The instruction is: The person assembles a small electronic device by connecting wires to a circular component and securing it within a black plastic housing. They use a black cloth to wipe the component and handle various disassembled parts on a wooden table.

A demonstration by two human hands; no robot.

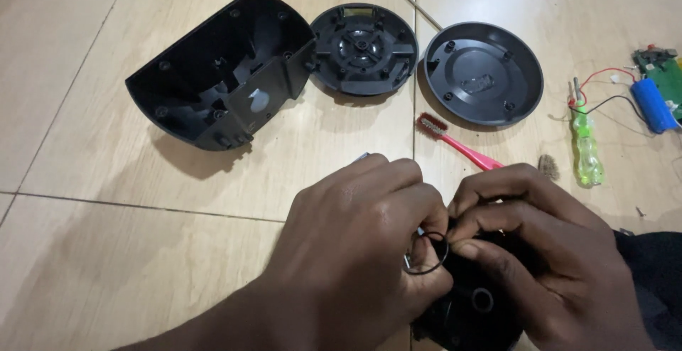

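Your left hand (355,244) and right hand (540,251) both pinch a thin black ring (426,254) over a round black part (472,312) on the floor (106,266). The shell (220,70) and two round covers (364,49) (483,74) already lie apart; the ring is not seated yet.

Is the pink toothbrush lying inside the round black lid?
No, the pink toothbrush lies on the tiled floor just below the round black lid, its bristles near the rim.

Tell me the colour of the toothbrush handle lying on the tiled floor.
Pink plastic toothbrush handle, with reddish-brown bristles; head view shows it.
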